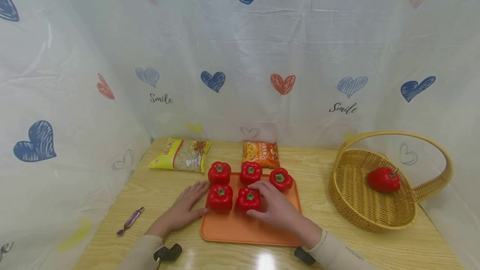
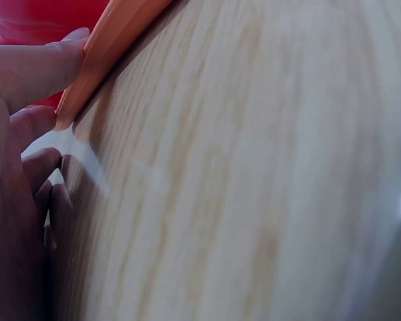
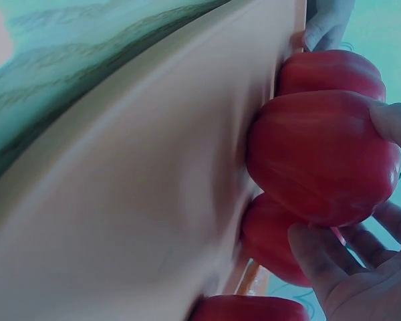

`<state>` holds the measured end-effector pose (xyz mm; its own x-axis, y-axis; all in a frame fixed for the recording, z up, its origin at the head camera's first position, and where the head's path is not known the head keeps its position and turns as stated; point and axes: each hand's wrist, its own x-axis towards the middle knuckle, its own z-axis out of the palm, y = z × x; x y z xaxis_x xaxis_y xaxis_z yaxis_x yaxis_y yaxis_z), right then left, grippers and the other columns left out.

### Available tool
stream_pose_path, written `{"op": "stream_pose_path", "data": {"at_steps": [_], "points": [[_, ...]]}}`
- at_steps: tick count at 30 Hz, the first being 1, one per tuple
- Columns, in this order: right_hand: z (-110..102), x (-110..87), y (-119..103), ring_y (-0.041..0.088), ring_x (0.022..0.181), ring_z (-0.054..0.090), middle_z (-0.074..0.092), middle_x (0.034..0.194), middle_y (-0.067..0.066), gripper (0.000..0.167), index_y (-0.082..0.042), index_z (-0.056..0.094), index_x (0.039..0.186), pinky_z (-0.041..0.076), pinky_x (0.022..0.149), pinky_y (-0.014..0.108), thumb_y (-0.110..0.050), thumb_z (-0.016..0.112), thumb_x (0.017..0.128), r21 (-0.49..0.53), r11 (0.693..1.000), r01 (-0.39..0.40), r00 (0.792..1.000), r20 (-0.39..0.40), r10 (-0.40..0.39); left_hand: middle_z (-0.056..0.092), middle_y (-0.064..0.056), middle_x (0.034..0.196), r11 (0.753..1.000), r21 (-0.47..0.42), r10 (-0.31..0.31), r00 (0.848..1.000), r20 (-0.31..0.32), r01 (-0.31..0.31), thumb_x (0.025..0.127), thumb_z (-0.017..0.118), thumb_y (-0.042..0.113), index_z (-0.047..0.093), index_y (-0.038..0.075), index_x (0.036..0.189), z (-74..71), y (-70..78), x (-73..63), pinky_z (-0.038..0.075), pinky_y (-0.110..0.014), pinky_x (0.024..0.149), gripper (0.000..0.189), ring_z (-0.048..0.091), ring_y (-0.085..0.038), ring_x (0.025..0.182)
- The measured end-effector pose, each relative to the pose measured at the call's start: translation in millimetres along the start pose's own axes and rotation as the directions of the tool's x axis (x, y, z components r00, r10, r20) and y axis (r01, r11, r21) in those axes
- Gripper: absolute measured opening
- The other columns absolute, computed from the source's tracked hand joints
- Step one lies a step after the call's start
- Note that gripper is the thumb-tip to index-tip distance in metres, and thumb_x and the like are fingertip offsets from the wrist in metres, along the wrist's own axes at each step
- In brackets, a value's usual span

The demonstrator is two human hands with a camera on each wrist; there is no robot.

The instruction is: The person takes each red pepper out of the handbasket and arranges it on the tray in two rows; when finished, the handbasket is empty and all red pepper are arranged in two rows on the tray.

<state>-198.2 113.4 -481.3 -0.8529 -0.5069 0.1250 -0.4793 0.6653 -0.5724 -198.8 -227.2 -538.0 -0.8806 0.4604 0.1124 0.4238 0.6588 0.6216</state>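
Several red bell peppers with green stems stand on an orange tray [image 1: 240,230]. My right hand [image 1: 275,206] grips the front middle bell pepper [image 1: 248,199], thumb on its near side and fingers over its far side. In the right wrist view this bell pepper [image 3: 324,157] sits between thumb and fingers, low against the tray. My left hand [image 1: 186,206] lies with fingers extended at the tray's left edge, its thumb touching the rim beside the front left bell pepper [image 1: 220,198]. The left wrist view shows that thumb [image 2: 40,70] against the orange rim [image 2: 113,47].
At the right stands a wicker basket [image 1: 339,197] with a tall handle and one red bell pepper [image 1: 384,179] inside. A yellow food bag [image 1: 183,155] and an orange snack bag [image 1: 260,153] lie behind the tray. A purple wrapped candy [image 1: 130,221] lies at the left. A heart-printed curtain [image 1: 240,53] surrounds the table.
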Motion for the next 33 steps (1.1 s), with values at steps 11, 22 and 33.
{"op": "stream_pose_path", "data": {"at_steps": [11,22,33], "points": [[-1.9,-1.5,1.6,0.014,0.121,0.056,0.054,0.135,-0.007,0.067,-0.023,0.054,0.138,0.055,0.099,0.042,-0.046,0.083,0.082,0.002,1.0,0.005,1.0,-0.011,-0.005,0.033,-0.015,0.163,1.0,0.004,0.004,1.0,-0.005,-0.004,0.096,0.067,0.041,0.037,0.008,0.158,0.4,-0.6,0.5,0.009,-0.058,0.122,0.076,0.019,-0.041,0.153],[-8.8,-10.6,9.3,0.02,0.115,0.061,0.052,0.136,-0.006,0.069,-0.023,0.054,0.139,0.058,0.093,0.04,-0.047,0.084,0.082,0.04,0.999,-0.025,0.999,-0.032,0.027,0.033,-0.016,0.163,1.0,0.005,0.008,1.0,-0.005,-0.008,0.097,0.066,0.041,0.037,0.008,0.158,0.1,-0.8,0.3,0.01,-0.059,0.122,0.076,0.02,-0.041,0.153],[-21.1,-23.6,19.0,0.013,0.118,0.056,0.055,0.133,-0.01,0.067,-0.019,0.059,0.137,0.054,0.1,0.044,-0.04,0.087,0.08,0.012,1.0,0.002,0.992,-0.129,0.0,0.033,-0.015,0.163,1.0,0.002,0.003,1.0,-0.009,-0.003,0.096,0.067,0.04,0.038,0.007,0.157,-0.3,1.2,-0.2,0.009,-0.058,0.121,0.075,0.02,-0.04,0.153]]}}
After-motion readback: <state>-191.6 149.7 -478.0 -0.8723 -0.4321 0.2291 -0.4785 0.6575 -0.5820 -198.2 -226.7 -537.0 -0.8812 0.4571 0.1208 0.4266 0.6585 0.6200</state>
